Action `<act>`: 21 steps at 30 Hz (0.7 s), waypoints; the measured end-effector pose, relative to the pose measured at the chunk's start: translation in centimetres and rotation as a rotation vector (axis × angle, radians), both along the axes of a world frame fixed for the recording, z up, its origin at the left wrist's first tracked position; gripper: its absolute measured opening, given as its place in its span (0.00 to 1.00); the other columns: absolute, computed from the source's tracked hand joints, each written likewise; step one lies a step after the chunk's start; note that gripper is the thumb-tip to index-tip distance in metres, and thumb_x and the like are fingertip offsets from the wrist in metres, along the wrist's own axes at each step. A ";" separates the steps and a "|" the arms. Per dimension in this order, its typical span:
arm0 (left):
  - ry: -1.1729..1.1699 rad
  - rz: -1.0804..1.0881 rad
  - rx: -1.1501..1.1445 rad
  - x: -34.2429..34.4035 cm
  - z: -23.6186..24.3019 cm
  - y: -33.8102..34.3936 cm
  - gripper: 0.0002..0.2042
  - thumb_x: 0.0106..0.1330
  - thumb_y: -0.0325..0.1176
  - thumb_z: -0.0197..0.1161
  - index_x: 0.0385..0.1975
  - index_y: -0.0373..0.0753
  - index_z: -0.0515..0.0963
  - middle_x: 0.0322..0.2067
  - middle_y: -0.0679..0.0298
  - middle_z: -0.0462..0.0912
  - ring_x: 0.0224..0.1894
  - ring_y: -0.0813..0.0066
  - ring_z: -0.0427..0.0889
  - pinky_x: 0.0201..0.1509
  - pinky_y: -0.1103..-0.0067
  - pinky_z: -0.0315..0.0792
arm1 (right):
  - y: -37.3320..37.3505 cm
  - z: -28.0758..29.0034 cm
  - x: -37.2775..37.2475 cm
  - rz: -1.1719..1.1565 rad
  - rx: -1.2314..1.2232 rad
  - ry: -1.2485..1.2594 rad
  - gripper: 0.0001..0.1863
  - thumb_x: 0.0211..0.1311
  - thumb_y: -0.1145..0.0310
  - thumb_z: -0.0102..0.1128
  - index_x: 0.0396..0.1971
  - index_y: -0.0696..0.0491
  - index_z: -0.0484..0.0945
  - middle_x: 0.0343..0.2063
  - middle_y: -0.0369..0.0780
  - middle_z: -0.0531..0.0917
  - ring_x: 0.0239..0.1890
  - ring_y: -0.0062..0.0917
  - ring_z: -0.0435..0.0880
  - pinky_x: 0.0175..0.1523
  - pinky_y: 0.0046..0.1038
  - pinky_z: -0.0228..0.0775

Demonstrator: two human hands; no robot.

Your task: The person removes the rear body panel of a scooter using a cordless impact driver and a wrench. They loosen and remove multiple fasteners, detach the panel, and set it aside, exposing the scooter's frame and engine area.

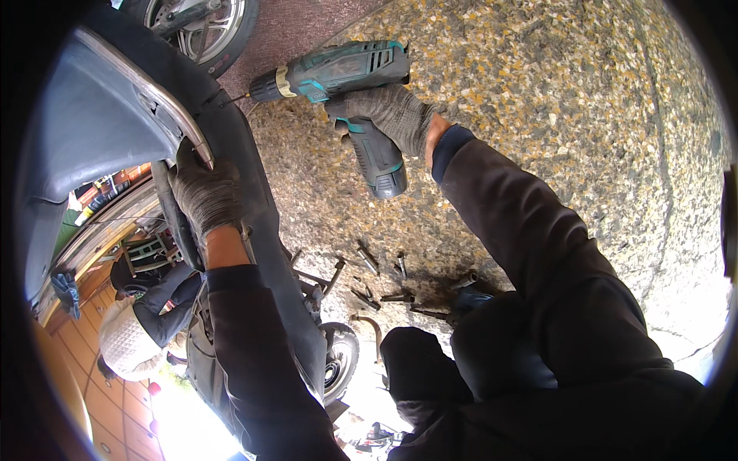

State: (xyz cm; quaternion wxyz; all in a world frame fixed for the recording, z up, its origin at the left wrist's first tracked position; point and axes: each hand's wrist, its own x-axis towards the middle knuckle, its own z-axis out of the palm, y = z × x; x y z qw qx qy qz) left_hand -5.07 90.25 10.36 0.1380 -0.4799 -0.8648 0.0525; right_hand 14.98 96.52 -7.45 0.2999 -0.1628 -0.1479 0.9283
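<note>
A grey-gloved right hand [384, 111] grips a teal and black cordless drill [350, 69] by its handle, the battery end hanging below the fist. The drill's bit points left and its tip meets the dark side panel of a scooter [246, 161]; whether it sits in a screw I cannot tell. Also gloved, my left hand [204, 188] lies on the scooter's body just under the silver grab rail [173, 111]. Its fingers curl over the panel edge beside the seat [108, 115], with the fingertips partly hidden.
Several sockets and hand tools [384, 288] lie on the speckled stone ground near my knees. A spoked-rim wheel [204, 27] stands at the top left, another wheel [338, 361] lower down. Beyond the scooter, a person in a light cap [131, 342] is bent over.
</note>
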 end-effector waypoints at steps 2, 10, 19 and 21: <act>0.009 0.026 -0.015 0.2 0.0 0.0 0.29 0.47 0.30 0.62 0.55 0.37 0.73 0.38 0.55 0.82 0.42 0.59 0.79 0.50 0.71 0.71 | 0.0 0.1 0.0 0.011 0.013 -0.024 0.15 0.50 0.73 0.71 0.40 0.57 0.81 0.33 0.38 0.84 0.31 0.25 0.83 0.39 0.27 0.80; 0.013 -0.001 -0.014 0.7 0.1 0.1 0.28 0.48 0.30 0.62 0.54 0.36 0.73 0.39 0.54 0.82 0.42 0.59 0.80 0.50 0.72 0.71 | 0.0 -0.7 -0.3 0.022 0.057 0.028 0.18 0.48 0.71 0.73 0.40 0.56 0.81 0.34 0.39 0.84 0.32 0.25 0.84 0.40 0.28 0.80; 0.104 -0.079 -0.025 0.0 -0.2 0.0 0.26 0.48 0.31 0.62 0.52 0.39 0.74 0.38 0.55 0.83 0.42 0.60 0.81 0.49 0.71 0.73 | -0.2 -1.1 -0.8 0.021 0.084 0.005 0.19 0.48 0.69 0.73 0.42 0.55 0.81 0.34 0.39 0.84 0.32 0.23 0.83 0.39 0.28 0.79; 0.114 -0.088 -0.022 0.0 -0.2 0.0 0.26 0.48 0.32 0.62 0.52 0.39 0.75 0.38 0.55 0.83 0.41 0.59 0.82 0.49 0.70 0.74 | -0.3 -1.1 -0.6 0.017 0.147 -0.029 0.20 0.48 0.68 0.73 0.43 0.54 0.81 0.36 0.38 0.84 0.34 0.23 0.83 0.42 0.29 0.79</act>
